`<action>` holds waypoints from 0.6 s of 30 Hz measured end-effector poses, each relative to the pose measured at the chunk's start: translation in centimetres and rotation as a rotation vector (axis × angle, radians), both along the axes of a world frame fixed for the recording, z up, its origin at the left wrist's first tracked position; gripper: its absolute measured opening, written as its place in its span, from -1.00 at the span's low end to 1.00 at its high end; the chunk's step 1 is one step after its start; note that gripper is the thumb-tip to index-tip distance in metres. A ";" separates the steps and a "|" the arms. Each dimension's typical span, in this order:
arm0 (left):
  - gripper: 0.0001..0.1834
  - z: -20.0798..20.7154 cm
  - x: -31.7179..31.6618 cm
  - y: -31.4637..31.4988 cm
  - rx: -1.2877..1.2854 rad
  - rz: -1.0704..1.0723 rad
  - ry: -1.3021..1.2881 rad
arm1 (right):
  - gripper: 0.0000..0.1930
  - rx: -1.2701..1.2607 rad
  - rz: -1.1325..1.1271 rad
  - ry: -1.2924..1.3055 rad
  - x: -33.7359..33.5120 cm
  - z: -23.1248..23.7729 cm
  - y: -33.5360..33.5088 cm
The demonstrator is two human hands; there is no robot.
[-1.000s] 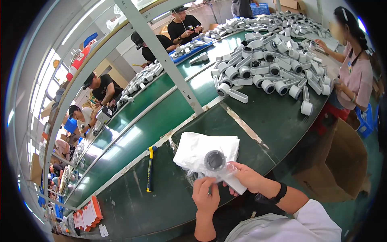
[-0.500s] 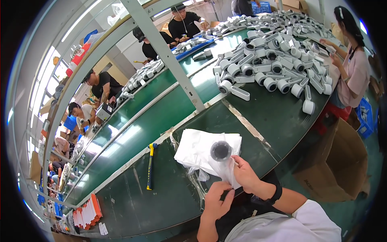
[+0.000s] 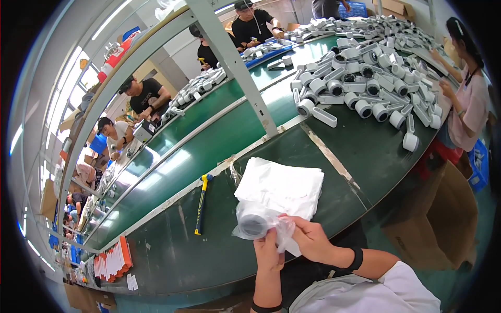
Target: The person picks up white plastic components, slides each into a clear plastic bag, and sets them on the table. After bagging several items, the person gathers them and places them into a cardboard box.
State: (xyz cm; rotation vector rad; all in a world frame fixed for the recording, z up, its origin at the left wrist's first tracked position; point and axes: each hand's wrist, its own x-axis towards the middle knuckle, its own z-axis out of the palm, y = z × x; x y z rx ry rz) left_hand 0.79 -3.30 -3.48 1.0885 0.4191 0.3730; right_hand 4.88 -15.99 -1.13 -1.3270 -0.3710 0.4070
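A round-headed grey and white plastic part point(image 3: 253, 225) is in a thin clear plastic bag point(image 3: 247, 209). Below the head, my left hand point(image 3: 267, 254) is closed around the bagged part. My right hand point(image 3: 313, 242) is closed too, pinching the gathered film of the bag beside it. Between the hands, bunched film hides any handle on the part. Just beyond them, a stack of white plastic bags point(image 3: 286, 182) lies flat on the green table.
A yellow and black hammer point(image 3: 202, 204) lies left of the stack. Orange-edged white cards point(image 3: 116, 261) stand at the lower left. Similar grey parts point(image 3: 360, 78) are heaped at the far right. A cardboard box point(image 3: 433, 224) is beside the table. Co-workers sit around the line.
The bagged part has moved left and nearer me. My left hand has come up to grip it below the head, and the film now spreads around it. The view has also shifted.
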 end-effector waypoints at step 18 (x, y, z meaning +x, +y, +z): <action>-0.43 0.7 -6.8 15.0 0.996 0.277 0.628 | -0.81 -0.400 0.468 -0.471 1.0 -4.9 -2.2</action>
